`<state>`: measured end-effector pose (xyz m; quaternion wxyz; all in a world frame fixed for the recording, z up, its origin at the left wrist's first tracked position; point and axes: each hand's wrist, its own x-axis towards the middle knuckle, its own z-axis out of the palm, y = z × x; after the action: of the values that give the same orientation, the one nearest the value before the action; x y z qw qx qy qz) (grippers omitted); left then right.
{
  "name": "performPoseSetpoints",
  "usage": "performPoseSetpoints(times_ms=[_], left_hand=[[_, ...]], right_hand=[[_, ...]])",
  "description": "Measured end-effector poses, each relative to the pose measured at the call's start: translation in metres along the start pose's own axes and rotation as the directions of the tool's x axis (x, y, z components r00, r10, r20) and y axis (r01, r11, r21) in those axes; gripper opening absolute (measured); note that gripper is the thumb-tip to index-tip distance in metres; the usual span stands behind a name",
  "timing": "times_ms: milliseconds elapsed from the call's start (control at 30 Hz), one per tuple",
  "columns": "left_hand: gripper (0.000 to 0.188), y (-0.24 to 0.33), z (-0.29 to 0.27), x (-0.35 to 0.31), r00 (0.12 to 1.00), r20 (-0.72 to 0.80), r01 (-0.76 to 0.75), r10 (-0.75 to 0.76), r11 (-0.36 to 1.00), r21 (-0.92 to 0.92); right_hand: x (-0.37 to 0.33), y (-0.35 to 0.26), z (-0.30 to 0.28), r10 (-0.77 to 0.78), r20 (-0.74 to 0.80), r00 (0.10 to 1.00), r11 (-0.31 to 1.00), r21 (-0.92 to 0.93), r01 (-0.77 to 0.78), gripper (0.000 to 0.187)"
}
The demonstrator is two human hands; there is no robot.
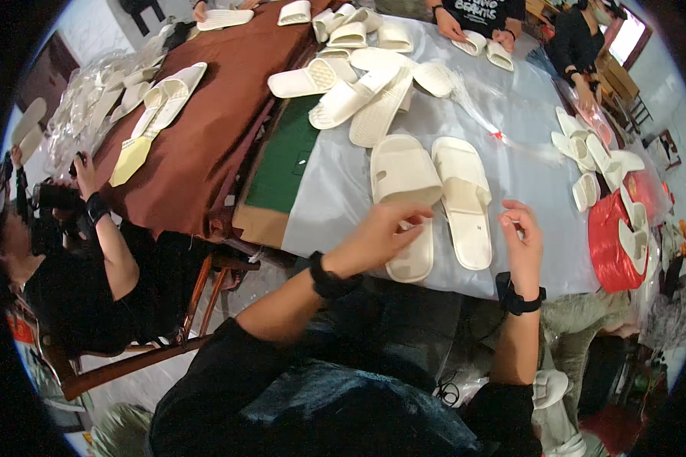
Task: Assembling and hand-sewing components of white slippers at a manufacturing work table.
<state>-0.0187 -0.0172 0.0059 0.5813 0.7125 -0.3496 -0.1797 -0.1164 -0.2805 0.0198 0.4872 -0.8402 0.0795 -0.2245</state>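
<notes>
Slipper pair (462,171) being shown side by side; pile (362,95) at its 11 o'clock apparently being left unmatched.
Left grip (377,238), right grip (523,242) being held half-curled, empty.

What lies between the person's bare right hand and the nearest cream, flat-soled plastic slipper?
In the head view, only bare grey plastic sheet shows between the right hand and the slipper.

Print (477,6) on black shirt (484,21) and slipper (465,212)
</notes>
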Motion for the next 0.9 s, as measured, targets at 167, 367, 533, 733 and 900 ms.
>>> performPoseSetpoints(times_ms=[167,367,533,733,900], left_hand=[[0.021,0.012,-0.025,-0.034,0.992,-0.092,0.098,-0.091,0.992,0.078],[0.017,-0.005,-0.026,-0.053,0.988,-0.143,0.070,-0.056,0.993,0.093],[0.017,-0.008,-0.029,-0.061,0.984,-0.176,0.044,-0.018,0.988,0.145],[0.016,-0.016,-0.037,-0.064,0.974,-0.226,0.036,0.004,0.985,0.170],[0.015,-0.021,-0.037,-0.066,0.968,-0.250,0.057,-0.011,0.982,0.178]], right_hand=[[-0.020,-0.044,-0.025,-0.186,-0.151,0.971,0.971,-0.179,0.158,0.009],[-0.027,-0.086,-0.057,-0.041,-0.333,0.942,0.895,0.406,0.182,0.014],[-0.030,-0.087,-0.056,-0.280,-0.311,0.908,0.861,0.337,0.381,0.014],[-0.045,-0.082,-0.039,-0.272,-0.206,0.940,0.879,0.343,0.330,0.015],[-0.068,-0.075,-0.021,-0.082,-0.154,0.985,0.958,0.260,0.120,0.012]])
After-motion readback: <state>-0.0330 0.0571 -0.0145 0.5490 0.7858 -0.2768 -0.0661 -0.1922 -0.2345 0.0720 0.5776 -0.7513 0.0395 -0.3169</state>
